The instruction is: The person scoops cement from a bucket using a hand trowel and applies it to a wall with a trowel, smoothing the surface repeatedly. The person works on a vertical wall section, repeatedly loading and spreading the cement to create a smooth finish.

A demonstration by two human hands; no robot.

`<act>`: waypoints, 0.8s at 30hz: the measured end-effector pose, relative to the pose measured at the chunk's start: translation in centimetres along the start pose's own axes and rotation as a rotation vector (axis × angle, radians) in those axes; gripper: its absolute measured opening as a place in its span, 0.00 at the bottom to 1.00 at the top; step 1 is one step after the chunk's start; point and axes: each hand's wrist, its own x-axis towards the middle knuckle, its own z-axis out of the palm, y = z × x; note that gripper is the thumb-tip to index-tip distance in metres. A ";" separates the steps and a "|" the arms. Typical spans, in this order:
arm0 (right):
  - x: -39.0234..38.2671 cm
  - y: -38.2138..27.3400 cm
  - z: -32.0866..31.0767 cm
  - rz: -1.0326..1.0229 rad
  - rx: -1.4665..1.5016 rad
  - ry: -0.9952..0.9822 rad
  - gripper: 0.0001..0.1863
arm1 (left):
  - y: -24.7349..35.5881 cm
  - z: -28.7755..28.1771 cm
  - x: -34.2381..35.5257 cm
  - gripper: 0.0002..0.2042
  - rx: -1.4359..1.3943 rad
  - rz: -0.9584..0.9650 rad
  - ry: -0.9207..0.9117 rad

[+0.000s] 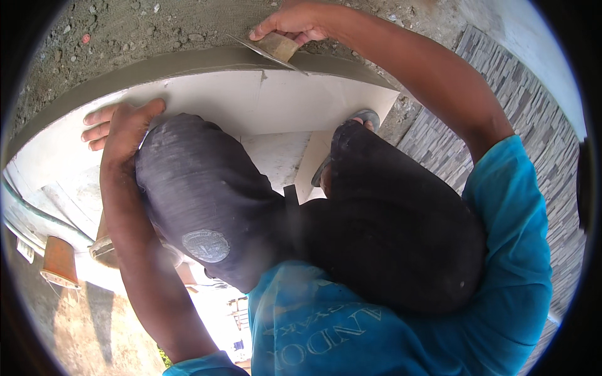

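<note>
My right hand (295, 24) is closed around the wooden grip of a flat trowel (268, 55). The trowel's thin metal blade lies tilted over a smooth grey band of mortar (150, 69). This band runs along the top edge of a long white panel (207, 100), which may be tile. To the left, beside my bent knee, my left hand (125, 125) has its fingers spread over the panel's white face, with nothing held. Beyond the smooth band lies rough, lumpy grey mortar (169, 28).
Grey stone-patterned cladding (495, 94) stands at the right. An orange-brown bucket (60, 260) is at the lower left, near a hose (47, 210) and another container (103, 250). My sandalled foot (367, 119) is close to the panel's right end.
</note>
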 end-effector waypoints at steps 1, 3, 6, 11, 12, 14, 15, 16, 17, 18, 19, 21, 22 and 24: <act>0.6 -0.6 0.6 -0.014 0.020 -0.032 0.14 | 0.1 0.1 -0.1 0.68 -0.040 0.005 0.015; 1.3 -2.3 2.0 -0.039 0.058 -0.095 0.14 | 0.0 0.3 0.1 0.69 -0.065 0.007 0.010; 2.2 -5.2 4.3 -0.068 0.029 -0.112 0.13 | 0.1 0.3 0.2 0.69 -0.036 0.003 -0.026; 3.3 -9.6 8.3 -0.135 0.061 -0.128 0.12 | -1.3 0.5 1.7 0.68 -0.139 0.122 -0.225; 3.5 -10.4 9.0 -0.141 0.059 -0.132 0.12 | -1.6 0.8 2.1 0.68 -0.155 0.140 -0.243; 4.2 -12.2 10.8 -0.193 0.077 -0.162 0.12 | -1.6 1.4 2.2 0.67 -0.133 0.125 -0.156; 4.5 -12.9 11.5 -0.219 0.088 -0.177 0.12 | -1.5 1.4 2.1 0.67 -0.125 0.119 -0.126; 4.6 -13.7 12.1 -0.235 0.079 -0.174 0.12 | -1.3 1.2 1.9 0.67 -0.123 0.118 -0.121; 4.0 -14.8 12.9 -0.250 0.069 -0.166 0.13 | -1.0 0.9 1.5 0.67 -0.113 0.112 -0.115; 4.1 -15.5 13.7 -0.266 0.063 -0.165 0.13 | -0.8 0.7 1.1 0.66 -0.101 0.099 -0.106; 4.3 -16.1 14.8 -0.308 0.084 -0.224 0.13 | -0.5 0.4 0.4 0.64 -0.075 0.079 -0.092; 5.3 -17.2 14.8 -0.301 0.189 -0.410 0.14 | 0.5 -0.4 -0.5 0.62 -0.060 0.125 -0.154; 5.6 -17.5 14.3 -0.303 0.246 -0.500 0.15 | 1.1 -0.8 -0.8 0.61 -0.065 0.175 -0.231; 1.6 -18.2 15.0 -0.442 0.218 -0.406 0.18 | 0.2 -2.0 -0.9 0.62 -0.080 0.160 -0.276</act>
